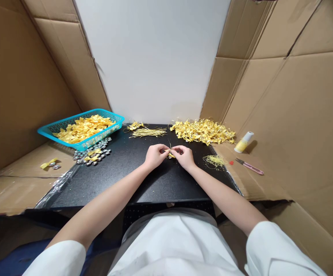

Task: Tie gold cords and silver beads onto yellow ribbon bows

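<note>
Over the middle of the black tabletop (pixel 120 180), my left hand (pixel 155 156) and my right hand (pixel 184 156) meet fingertip to fingertip. Both are closed in a pinch on a small yellow ribbon bow (pixel 170 156) with a thin gold tie sticking up from it. Most of the bow is hidden behind the fingers. Beyond the hands lies a bundle of gold ties (pixel 149 132). A heap of yellow bows with ties (pixel 203 130) spreads behind my right hand.
At left stands a turquoise basket (pixel 80 145) of yellow bows, with silver bells (pixel 107 152) beside it. Right of my hands are tie clippings (pixel 215 161), pink-handled thread snips (pixel 251 167) and a spool of yellow thread (pixel 243 142). Cardboard walls (pixel 298 115) enclose both sides.
</note>
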### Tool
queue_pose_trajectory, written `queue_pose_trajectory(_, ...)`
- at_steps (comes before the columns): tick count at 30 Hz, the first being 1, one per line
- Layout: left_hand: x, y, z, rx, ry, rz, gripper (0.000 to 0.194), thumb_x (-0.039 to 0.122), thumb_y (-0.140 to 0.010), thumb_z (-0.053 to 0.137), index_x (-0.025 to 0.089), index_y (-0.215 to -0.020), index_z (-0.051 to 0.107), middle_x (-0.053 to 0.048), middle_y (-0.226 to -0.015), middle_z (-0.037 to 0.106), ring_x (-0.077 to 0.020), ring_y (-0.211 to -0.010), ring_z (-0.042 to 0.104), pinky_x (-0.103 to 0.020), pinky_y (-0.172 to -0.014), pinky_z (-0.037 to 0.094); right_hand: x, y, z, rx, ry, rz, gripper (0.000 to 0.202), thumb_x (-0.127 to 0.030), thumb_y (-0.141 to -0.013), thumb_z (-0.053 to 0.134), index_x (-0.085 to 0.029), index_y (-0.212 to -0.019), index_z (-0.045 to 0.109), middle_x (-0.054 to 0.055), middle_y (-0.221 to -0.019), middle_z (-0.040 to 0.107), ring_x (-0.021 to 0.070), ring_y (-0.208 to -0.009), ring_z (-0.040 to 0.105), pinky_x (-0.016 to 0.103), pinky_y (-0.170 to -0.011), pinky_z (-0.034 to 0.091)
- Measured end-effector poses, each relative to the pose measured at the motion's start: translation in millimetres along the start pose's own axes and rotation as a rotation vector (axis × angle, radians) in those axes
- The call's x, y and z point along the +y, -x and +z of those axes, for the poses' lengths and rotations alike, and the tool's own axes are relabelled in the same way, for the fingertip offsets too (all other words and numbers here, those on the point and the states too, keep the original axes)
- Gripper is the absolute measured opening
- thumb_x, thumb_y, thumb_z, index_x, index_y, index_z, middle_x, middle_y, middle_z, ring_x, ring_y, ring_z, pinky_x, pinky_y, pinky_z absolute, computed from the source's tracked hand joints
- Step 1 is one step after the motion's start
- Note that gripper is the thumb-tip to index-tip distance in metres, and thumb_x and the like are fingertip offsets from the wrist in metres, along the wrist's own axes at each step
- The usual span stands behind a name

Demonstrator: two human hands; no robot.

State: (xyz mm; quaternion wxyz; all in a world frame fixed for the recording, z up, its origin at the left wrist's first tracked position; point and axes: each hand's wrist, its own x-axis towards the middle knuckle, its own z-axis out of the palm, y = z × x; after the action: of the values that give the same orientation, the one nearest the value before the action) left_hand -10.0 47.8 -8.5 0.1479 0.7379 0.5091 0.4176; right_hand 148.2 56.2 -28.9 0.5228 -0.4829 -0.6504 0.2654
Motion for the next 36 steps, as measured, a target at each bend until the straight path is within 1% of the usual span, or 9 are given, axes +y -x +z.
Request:
queue_pose_trajectory(5, 2.5, 0.7, -0.6, -0.002, -0.022, 0.026, 0.02, 0.033, -0.078, 0.061, 0.017, -0.078, 0.074, -0.003, -0.067, 0.068, -0.0133, -0.059, 0.054, -0.024, -0.058, 0.038, -2.2, 0.5, -2.0, 0.03, 0.022, -0.011, 0.02, -0.034, -0.073, 0.062, -0.017, -0.075, 0.072, 0.003, -0.072, 0.07, 0.0135, -0.058, 0.053, 0.025, -0.057, 0.044)
queue_pose_trajectory(10, 0.7, 0.1, 1.5, -0.009, 0.097, -0.058, 0.025, 0.037, -0.078, 0.061, 0.015, -0.078, 0.074, -0.003, -0.065, 0.069, -0.0137, -0.059, 0.055, -0.024, -0.057, 0.039, 2.3, -1.1, -1.0, 0.009, -0.013, 0.018, 0.022, -0.037, -0.073, 0.062, -0.017, -0.072, 0.071, 0.001, -0.062, 0.065, 0.0137, -0.055, 0.052, 0.025, -0.056, 0.041)
queue_pose_trajectory(14, -1.1, -1.0, 2.9, -0.036, 0.202, -0.118, 0.028, 0.039, -0.076, 0.061, 0.014, -0.079, 0.074, -0.005, -0.069, 0.071, -0.0152, -0.062, 0.059, -0.024, -0.058, 0.042, 6.9, -3.2, 1.3, -0.004, -0.102, 0.055, 0.02, -0.036, -0.071, 0.064, -0.017, -0.07, 0.07, 0.002, -0.063, 0.066, 0.0143, -0.058, 0.056, 0.026, -0.059, 0.044)
queue_pose_trajectory(17, -1.9, -1.4, 3.0, -0.042, 0.224, -0.129, 0.029, 0.039, -0.075, 0.061, 0.013, -0.079, 0.073, -0.006, -0.071, 0.072, -0.016, -0.064, 0.061, -0.024, -0.06, 0.043, 7.7, -4.0, 1.2, -0.022, -0.132, 0.063, 0.021, -0.037, -0.069, 0.066, -0.016, -0.072, 0.071, 0.002, -0.065, 0.067, 0.0139, -0.059, 0.056, 0.025, -0.058, 0.044)
queue_pose_trajectory(21, -1.4, -0.8, 2.1, -0.04, 0.141, -0.093, 0.025, 0.034, -0.075, 0.06, 0.013, -0.08, 0.073, -0.005, -0.068, 0.07, -0.0148, -0.06, 0.059, -0.024, -0.057, 0.041, 5.8, -3.6, -0.5, -0.046, -0.068, 0.024, 0.027, -0.04, -0.067, 0.069, -0.016, -0.079, 0.073, 0.002, -0.065, 0.067, 0.0124, -0.056, 0.053, 0.024, -0.055, 0.042)
queue_pose_trajectory(24, -0.3, -0.4, 1.8, -0.038, 0.116, -0.069, 0.025, 0.035, -0.076, 0.06, 0.014, -0.079, 0.073, -0.004, -0.067, 0.07, -0.0143, -0.059, 0.058, -0.024, -0.056, 0.04, 6.2, -3.1, -0.5, -0.05, -0.025, 0.012, 0.023, -0.038, -0.072, 0.064, -0.017, -0.074, 0.073, 0.001, -0.061, 0.066, 0.0124, -0.055, 0.053, 0.024, -0.055, 0.041)
queue_pose_trajectory(27, 0.0, -0.6, 2.2, -0.034, 0.159, -0.087, 0.026, 0.037, -0.076, 0.06, 0.014, -0.078, 0.073, -0.005, -0.068, 0.071, -0.0148, -0.061, 0.059, -0.024, -0.057, 0.041, 8.2, -3.0, 0.6, -0.038, -0.035, 0.015, 0.02, -0.035, -0.073, 0.062, -0.017, -0.072, 0.072, 0.001, -0.061, 0.066, 0.013, -0.056, 0.054, 0.025, -0.056, 0.042)
queue_pose_trajectory(31, -3.0, -2.0, 4.2, -0.046, 0.249, -0.137, 0.026, 0.036, -0.074, 0.061, 0.013, -0.079, 0.073, -0.005, -0.071, 0.072, -0.0156, -0.064, 0.061, -0.024, -0.059, 0.043, 8.2, -3.0, 1.1, -0.024, -0.057, 0.023, 0.021, -0.037, -0.072, 0.063, -0.017, -0.071, 0.071, 0.002, -0.062, 0.067, 0.0136, -0.056, 0.055, 0.025, -0.056, 0.043)
queue_pose_trajectory(36, -9.3, -3.7, 8.1, -0.064, 0.316, -0.173, 0.026, 0.036, -0.071, 0.062, 0.013, -0.078, 0.072, -0.005, -0.073, 0.072, -0.016, -0.066, 0.062, -0.025, -0.062, 0.044, 3.3, -1.6, 0.1, -0.009, -0.017, 0.009, 0.021, -0.035, -0.072, 0.061, -0.017, -0.068, 0.07, 0.001, -0.059, 0.064, 0.0131, -0.054, 0.053, 0.024, -0.054, 0.041)
